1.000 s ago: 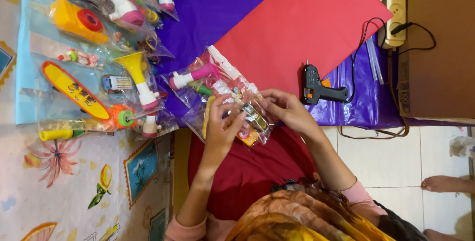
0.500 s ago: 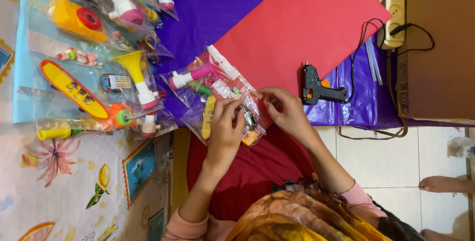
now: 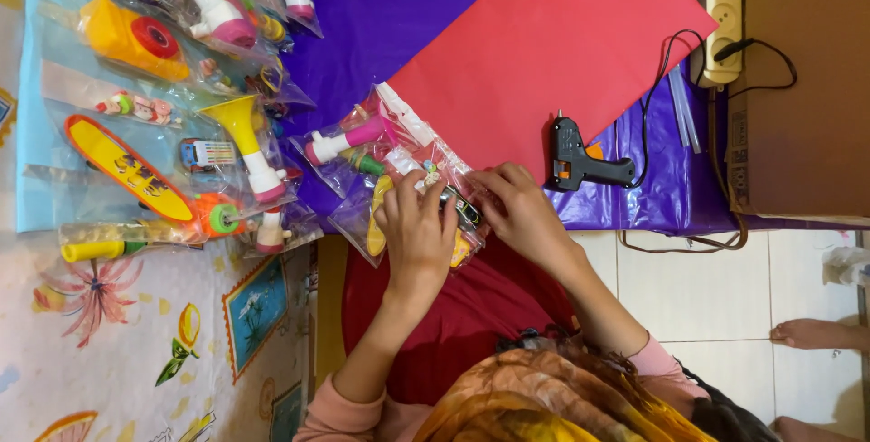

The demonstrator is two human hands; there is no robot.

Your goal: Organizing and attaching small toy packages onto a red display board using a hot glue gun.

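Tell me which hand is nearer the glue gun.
Right. The right hand grips the toy packet just beside the glue gun; the left hand is on the packet's far side.

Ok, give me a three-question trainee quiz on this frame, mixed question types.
1. True or false: the black glue gun lies untouched, apart from both hands.
2. What do the left hand and right hand hold between them?
A. a clear bag of small toys
B. the red sheet
C. the power strip
3. Fill in: the glue gun's cord runs up to the white ______ near the frame's top right.

Key:
1. True.
2. A, the clear toy bag.
3. Power strip.
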